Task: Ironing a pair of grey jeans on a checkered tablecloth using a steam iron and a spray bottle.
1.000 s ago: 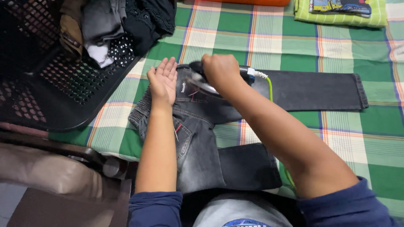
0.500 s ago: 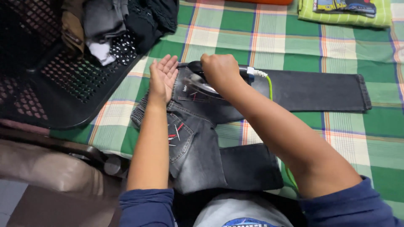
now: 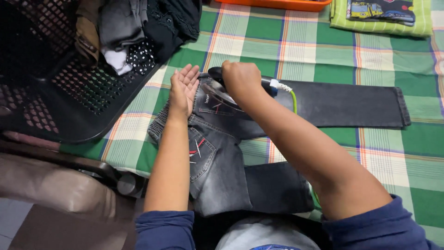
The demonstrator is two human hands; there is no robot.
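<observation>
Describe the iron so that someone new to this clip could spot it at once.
Start at the green checked cloth and find the dark grey jeans spread across it. The iron sits on their waist end, gripped by the right hand, beside the flat left hand. Only it has a shiny soleplate and a yellow-green cord.

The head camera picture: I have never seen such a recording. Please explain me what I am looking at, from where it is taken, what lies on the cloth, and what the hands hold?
The camera sits on a person's head and looks down, so both arms reach away from you. There is no machine, only bare hands. The right hand grips a dark electric iron with a white-and-green cord. The left hand rests flat, fingers spread, at the waist of a pair of dark grey denim jeans. The jeans lie on a green checked cloth. To the left stands a black perforated plastic basket with crumpled clothes. At the top edge are an orange tray and a folded lime-green garment.
</observation>
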